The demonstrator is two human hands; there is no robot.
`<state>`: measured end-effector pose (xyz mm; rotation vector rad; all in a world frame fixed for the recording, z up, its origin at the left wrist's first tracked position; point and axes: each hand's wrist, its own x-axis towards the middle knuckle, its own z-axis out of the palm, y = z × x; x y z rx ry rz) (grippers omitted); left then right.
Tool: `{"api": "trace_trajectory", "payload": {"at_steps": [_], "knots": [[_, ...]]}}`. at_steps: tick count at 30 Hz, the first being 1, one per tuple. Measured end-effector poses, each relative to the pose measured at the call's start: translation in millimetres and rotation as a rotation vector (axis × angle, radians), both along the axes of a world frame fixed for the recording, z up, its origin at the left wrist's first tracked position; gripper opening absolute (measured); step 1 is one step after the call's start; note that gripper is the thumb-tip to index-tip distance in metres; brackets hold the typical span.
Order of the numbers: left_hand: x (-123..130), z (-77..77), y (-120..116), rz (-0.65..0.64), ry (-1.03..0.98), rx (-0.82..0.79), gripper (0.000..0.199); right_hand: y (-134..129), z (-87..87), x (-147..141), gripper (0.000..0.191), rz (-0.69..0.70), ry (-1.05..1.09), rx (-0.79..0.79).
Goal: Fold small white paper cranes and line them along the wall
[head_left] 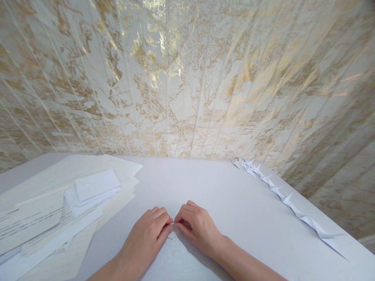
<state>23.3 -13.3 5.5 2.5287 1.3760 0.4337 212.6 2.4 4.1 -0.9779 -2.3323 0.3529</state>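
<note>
Left hand (150, 231) and right hand (200, 224) pinch a white paper piece (172, 223) at near center, left of folded paper cranes (293, 209); uneven tugging could tear it.

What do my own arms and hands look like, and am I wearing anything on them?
Your left hand and right hand look bare, with no gloves, rings or bracelets visible. The left forearm and right forearm taper, showing no sleeves, watches or markings.
</note>
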Motion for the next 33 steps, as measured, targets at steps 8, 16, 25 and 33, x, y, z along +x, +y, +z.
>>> {"api": "trace_trajectory", "payload": {"at_steps": [8, 16, 25, 33], "knots": [[6, 8.8, -2, -0.01, 0.111, 0.032, 0.02, 2, -1.7, 3, 0.013, 0.057, -0.1, 0.082], [-1, 7.5, -2, 0.0, 0.071, 0.038, 0.021, 17, 5.9, 31, 0.018, 0.164, -0.177, 0.086], [-9, -0.6, 3, 0.006, -0.039, 0.039, 0.026, 16, 3.6, 29, 0.009, 0.095, -0.166, 0.067], [-8, -4.2, 2, 0.03, -0.115, 0.024, 0.015, 7, 1.0, 17, 0.019, 0.03, -0.113, 0.034]]}}
